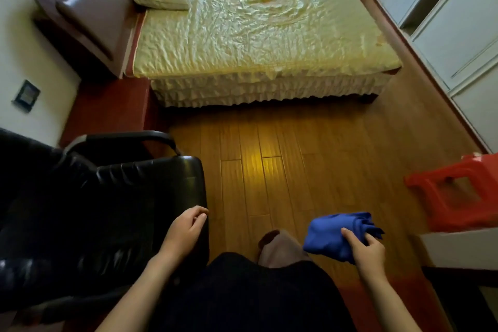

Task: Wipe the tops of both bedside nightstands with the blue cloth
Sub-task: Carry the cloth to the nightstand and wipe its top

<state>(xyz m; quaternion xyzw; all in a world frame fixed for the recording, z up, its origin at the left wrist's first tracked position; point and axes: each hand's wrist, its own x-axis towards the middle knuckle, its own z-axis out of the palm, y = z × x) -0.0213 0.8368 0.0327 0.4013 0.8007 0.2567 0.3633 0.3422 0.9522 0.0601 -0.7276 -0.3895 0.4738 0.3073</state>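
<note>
Head view, right hand: the right hand [367, 250] at the lower right of the frame has its grip clamped on the bunched blue cloth [335, 234], fingers pressed into the folds, the cloth held in the air above the wooden floor [269, 170].
Head view, left hand: the left hand [186, 229] at lower centre is loosely curled, its grip slack and holding nothing, fingertips at the edge of the black leather chair [107, 210].
Head view, nightstand: one reddish-brown nightstand [113, 105] stands at the left of the frame, between the bed [256, 29] and the chair, well apart from the cloth; its top looks bare. The second nightstand is not in view.
Head view, surroundings: a red plastic stool [452, 197] sits at the right edge.
Step in hand: cloth in hand, wiping not yet begun, by my reading.
Next move: carry the cloth up and left past the chair to the near nightstand's surface, press it flat, sweep across.
</note>
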